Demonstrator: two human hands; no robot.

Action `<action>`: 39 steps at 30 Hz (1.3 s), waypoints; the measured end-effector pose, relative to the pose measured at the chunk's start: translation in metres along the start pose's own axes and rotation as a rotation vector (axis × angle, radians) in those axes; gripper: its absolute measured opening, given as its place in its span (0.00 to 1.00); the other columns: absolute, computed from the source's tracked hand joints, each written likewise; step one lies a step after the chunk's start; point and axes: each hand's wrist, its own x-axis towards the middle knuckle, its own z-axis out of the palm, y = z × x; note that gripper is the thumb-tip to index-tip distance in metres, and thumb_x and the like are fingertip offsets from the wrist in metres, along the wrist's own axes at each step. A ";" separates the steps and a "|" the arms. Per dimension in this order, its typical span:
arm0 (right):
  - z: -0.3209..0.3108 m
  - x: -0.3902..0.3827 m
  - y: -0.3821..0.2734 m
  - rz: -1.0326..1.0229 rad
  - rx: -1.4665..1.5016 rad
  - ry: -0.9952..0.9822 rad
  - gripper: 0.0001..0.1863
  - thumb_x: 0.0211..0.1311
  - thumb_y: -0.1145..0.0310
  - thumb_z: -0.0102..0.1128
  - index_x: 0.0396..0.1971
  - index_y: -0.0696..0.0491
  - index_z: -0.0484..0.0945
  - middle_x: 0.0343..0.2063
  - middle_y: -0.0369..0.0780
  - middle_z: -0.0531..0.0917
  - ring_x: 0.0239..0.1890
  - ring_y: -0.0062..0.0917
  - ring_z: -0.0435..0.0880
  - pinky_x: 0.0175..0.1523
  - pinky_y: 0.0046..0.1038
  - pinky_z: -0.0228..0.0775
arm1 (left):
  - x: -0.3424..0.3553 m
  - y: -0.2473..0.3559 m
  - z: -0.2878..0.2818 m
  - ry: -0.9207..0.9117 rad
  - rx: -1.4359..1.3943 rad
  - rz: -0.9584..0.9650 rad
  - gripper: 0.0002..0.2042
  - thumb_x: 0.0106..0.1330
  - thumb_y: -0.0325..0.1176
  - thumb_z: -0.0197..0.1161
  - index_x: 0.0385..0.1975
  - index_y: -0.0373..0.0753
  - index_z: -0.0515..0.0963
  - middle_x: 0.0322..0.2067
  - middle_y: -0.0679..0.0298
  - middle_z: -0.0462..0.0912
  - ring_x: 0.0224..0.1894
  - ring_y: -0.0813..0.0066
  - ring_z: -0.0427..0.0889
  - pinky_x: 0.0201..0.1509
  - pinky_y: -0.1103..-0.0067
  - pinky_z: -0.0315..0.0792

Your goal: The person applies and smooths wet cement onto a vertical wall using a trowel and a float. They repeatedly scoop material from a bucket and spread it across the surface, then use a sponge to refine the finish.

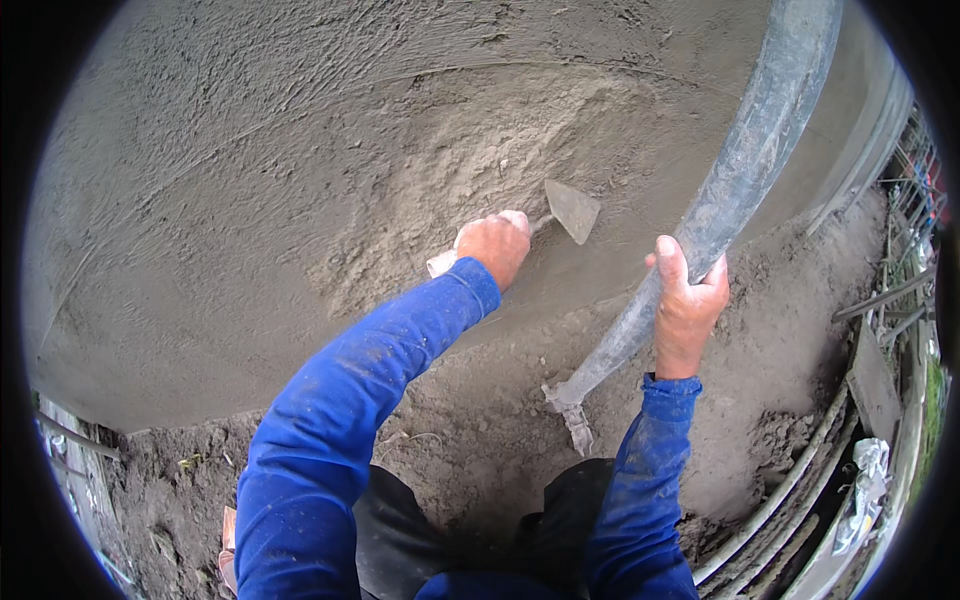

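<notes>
The trowel lies near the centre of the frame, in front of a grey plastered wall. Its long axis slants from lower left to upper right, fairly shallow: the butt of the handle sticks out to the left of the fist, and the blade points right and slightly upward. The blade is small, roughly triangular, dull grey-brown, and joined to the handle by a thin shank. The end of the handle is pale and pinkish; the rest is hidden by the grip. Whether the blade touches the wall cannot be told.

The person's left hand is folded tightly round that handle, back of the hand upward. The right hand, right of centre, holds a long grey pipe, its thumb along the near side and its fingers wrapped partly round.

The pipe runs from the upper right edge of the frame down and leftward to the lower centre, appearing broad above and narrower below. It looks slightly curved, and its surface is streaked and smeared with paler grey. The lower end is ragged and crusted, over the brown soil. Blue sleeves cover both forearms, specked with dirt.
</notes>
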 end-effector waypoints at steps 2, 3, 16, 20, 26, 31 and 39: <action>-0.003 0.000 -0.001 0.011 -0.032 -0.018 0.17 0.56 0.67 0.71 0.41 0.59 0.76 0.32 0.34 0.80 0.33 0.17 0.75 0.42 0.22 0.69 | -0.015 -0.003 0.007 -0.052 0.001 -0.019 0.14 0.69 0.38 0.50 0.40 0.31 0.72 0.29 0.55 0.84 0.32 0.63 0.86 0.29 0.69 0.80; -0.003 -0.001 -0.002 0.003 -0.036 -0.011 0.17 0.56 0.67 0.71 0.40 0.59 0.76 0.32 0.34 0.80 0.33 0.17 0.75 0.41 0.22 0.69 | -0.023 -0.004 0.012 -0.053 0.003 -0.028 0.12 0.67 0.35 0.52 0.40 0.32 0.73 0.30 0.55 0.84 0.32 0.62 0.87 0.29 0.69 0.80; 0.005 -0.001 0.007 -0.046 -0.064 0.050 0.19 0.56 0.64 0.71 0.40 0.61 0.76 0.33 0.38 0.80 0.35 0.22 0.76 0.43 0.26 0.69 | -0.135 -0.054 0.037 -0.268 -0.055 -0.066 0.10 0.71 0.37 0.49 0.36 0.36 0.70 0.27 0.56 0.84 0.30 0.63 0.86 0.28 0.70 0.79; 0.001 0.004 0.008 -0.041 -0.071 0.058 0.19 0.57 0.64 0.70 0.41 0.61 0.75 0.34 0.38 0.80 0.35 0.22 0.76 0.43 0.26 0.69 | -0.038 0.000 -0.034 0.011 -0.164 -0.032 0.09 0.70 0.36 0.51 0.33 0.37 0.69 0.26 0.57 0.83 0.27 0.63 0.86 0.26 0.70 0.78; 0.004 -0.002 -0.002 0.021 -0.072 0.013 0.20 0.57 0.65 0.69 0.44 0.61 0.74 0.34 0.37 0.79 0.35 0.21 0.76 0.43 0.25 0.69 | 0.096 0.054 -0.092 0.340 -0.212 -0.037 0.05 0.63 0.32 0.57 0.32 0.37 0.77 0.29 0.58 0.84 0.31 0.64 0.87 0.30 0.71 0.79; 0.002 -0.001 0.003 0.015 -0.003 0.010 0.20 0.57 0.66 0.70 0.44 0.60 0.74 0.34 0.36 0.79 0.34 0.19 0.76 0.42 0.23 0.70 | 0.129 0.075 -0.089 0.322 -0.228 -0.132 0.07 0.61 0.30 0.59 0.36 0.36 0.78 0.32 0.58 0.85 0.34 0.64 0.87 0.33 0.70 0.80; 0.008 -0.005 0.001 -0.017 0.004 0.017 0.18 0.57 0.66 0.70 0.41 0.60 0.75 0.32 0.36 0.79 0.31 0.18 0.77 0.38 0.22 0.71 | 0.055 0.042 -0.007 0.186 -0.117 -0.088 0.12 0.67 0.36 0.54 0.38 0.33 0.74 0.29 0.56 0.84 0.31 0.61 0.87 0.29 0.70 0.80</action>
